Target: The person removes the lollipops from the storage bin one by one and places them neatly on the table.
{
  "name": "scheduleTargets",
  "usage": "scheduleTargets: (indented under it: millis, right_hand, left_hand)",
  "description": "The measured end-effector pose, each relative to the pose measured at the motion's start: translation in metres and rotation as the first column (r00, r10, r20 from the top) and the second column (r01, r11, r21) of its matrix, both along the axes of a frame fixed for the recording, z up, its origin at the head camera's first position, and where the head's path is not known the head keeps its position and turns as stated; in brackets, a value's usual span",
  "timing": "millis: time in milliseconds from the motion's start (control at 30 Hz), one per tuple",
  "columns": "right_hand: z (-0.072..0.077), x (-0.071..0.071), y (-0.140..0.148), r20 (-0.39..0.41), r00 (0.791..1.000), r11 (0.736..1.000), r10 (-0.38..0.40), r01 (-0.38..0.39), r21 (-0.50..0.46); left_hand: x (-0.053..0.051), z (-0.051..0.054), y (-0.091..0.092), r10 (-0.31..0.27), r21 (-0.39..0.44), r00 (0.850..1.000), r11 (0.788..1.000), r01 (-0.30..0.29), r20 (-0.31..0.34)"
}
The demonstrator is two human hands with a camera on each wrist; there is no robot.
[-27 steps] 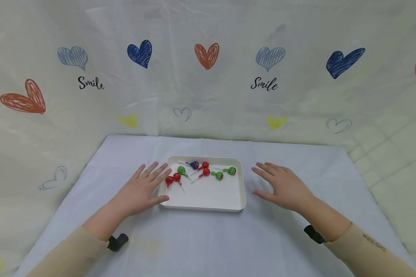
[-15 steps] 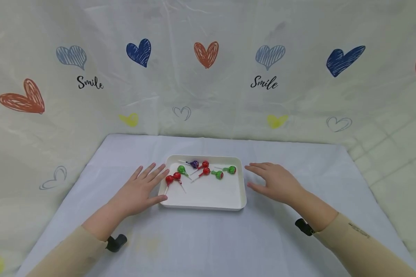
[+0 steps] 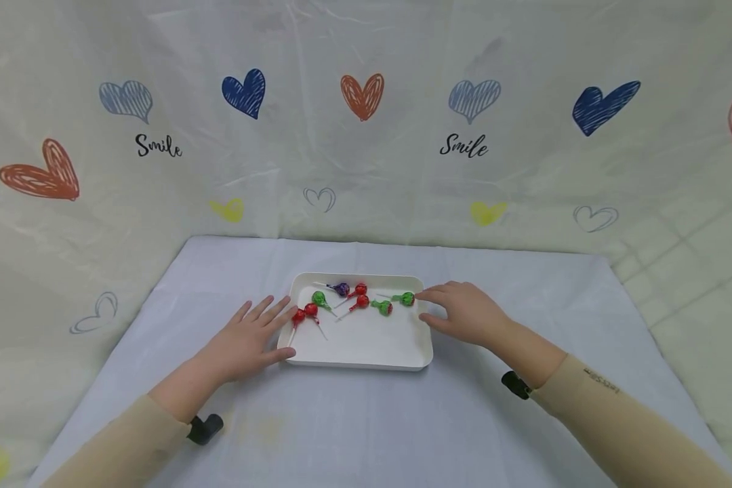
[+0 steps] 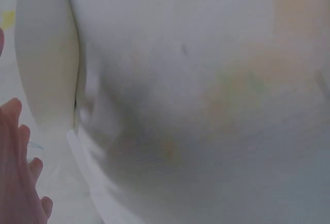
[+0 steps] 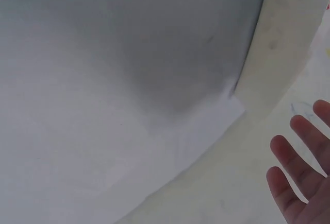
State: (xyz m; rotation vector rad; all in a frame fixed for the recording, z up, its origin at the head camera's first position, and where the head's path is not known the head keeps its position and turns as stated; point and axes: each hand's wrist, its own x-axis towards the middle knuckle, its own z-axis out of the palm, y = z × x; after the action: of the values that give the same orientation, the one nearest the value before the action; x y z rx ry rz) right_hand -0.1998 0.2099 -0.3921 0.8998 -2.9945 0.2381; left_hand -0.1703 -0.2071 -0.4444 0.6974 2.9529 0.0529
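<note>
A shallow white tray [image 3: 366, 346] holds several wrapped lollipops. At its left lie two red lollipops [image 3: 311, 310] and a green lollipop [image 3: 320, 299]. A purple lollipop [image 3: 341, 290] and two more red ones lie at the back middle. To the right are two green lollipops, the outermost one [image 3: 407, 299] nearest the right side. My left hand [image 3: 244, 346] has its fingers spread at the tray's left edge, index fingertip by a red lollipop. My right hand [image 3: 466, 313] reaches over the right rim, fingertips beside the outermost green lollipop; contact is unclear. Both wrist views show extended fingers.
A white cloth covers the table [image 3: 366, 427]. Behind it hangs a pale sheet [image 3: 402, 176] printed with hearts and "Smile". Small black devices sit at the left wrist [image 3: 206, 429] and the right wrist [image 3: 516, 385].
My right hand has moved left from beside the tray to over its right rim, reaching the outermost green lollipop. My left hand has stayed nearly still. The lollipops have not moved.
</note>
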Motion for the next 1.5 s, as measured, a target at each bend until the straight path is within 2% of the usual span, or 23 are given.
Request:
scheduleTargets:
  millis: [167,333,600,933,1233,1500]
  right_hand:
    - [0.005,-0.009,-0.013,0.05,0.999,0.999,0.02,-0.022,0.046]
    - [0.011,-0.017,-0.027,0.105,0.994,0.997,0.023,-0.031,0.077]
    - [0.017,-0.03,-0.044,0.189,0.981,0.993,0.046,-0.065,0.096]
    - [0.013,-0.048,-0.059,0.282,0.959,0.983,0.016,-0.067,0.172]
    - [0.01,-0.06,-0.078,0.315,0.949,0.965,0.017,-0.098,0.243]
    - [0.002,-0.067,-0.087,0.33,0.944,0.955,-0.009,-0.089,0.281]
  left_hand:
    - [-0.001,-0.005,0.0,-0.01,-0.003,1.0,1.0,0.01,0.028]
    - [0.001,-0.005,0.002,-0.003,0.002,0.998,1.0,0.003,0.062]
    - [0.004,-0.006,0.004,0.004,-0.011,0.998,1.0,-0.004,0.068]
    - [0.004,-0.004,0.004,-0.001,0.0,0.998,1.0,0.001,0.057]
    - [0.002,-0.01,0.003,0.015,-0.018,0.998,1.0,-0.014,0.054]
    - [0.002,-0.01,0.005,0.015,-0.013,0.998,1.0,-0.014,0.057]
